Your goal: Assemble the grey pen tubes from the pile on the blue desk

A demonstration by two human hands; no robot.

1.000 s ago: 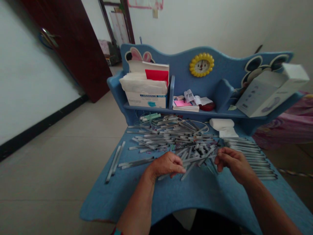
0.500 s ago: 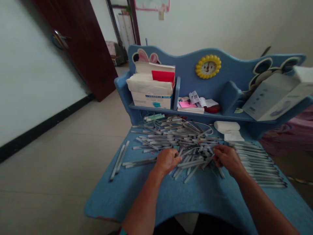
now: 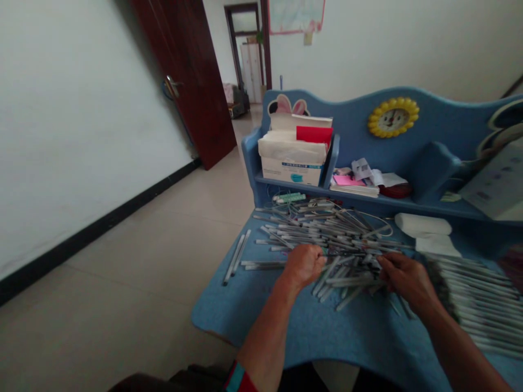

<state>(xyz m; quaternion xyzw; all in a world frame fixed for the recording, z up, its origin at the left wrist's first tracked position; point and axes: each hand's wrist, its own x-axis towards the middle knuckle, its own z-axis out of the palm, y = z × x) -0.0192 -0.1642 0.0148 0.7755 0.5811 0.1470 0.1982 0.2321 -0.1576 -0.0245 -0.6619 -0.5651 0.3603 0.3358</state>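
My left hand (image 3: 304, 265) is closed in a fist over the near side of a heap of pens (image 3: 318, 234). A thin dark pen (image 3: 345, 253) seems to stick out of it toward the right. My right hand (image 3: 408, 277) is pinched at the heap's right side, and what lies between its fingertips is blurred. Short of both hands, several loose pens (image 3: 347, 281) with clear, greyish barrels lie crosswise. Beside my right hand runs a row of pens (image 3: 482, 299) laid side by side.
On the blue desk (image 3: 237, 310), two pens (image 3: 237, 256) lie apart at the left. A white paper roll (image 3: 423, 224) rests behind the row. The shelf holds a mask box (image 3: 292, 167), papers (image 3: 353, 190) and a white box (image 3: 498, 179). A yellow clock (image 3: 393, 117) hangs above.
The view has turned left, so the desk appears farther right. A dark thin pen now spans the gap between my hands; before, a pen pointed up from my left hand.
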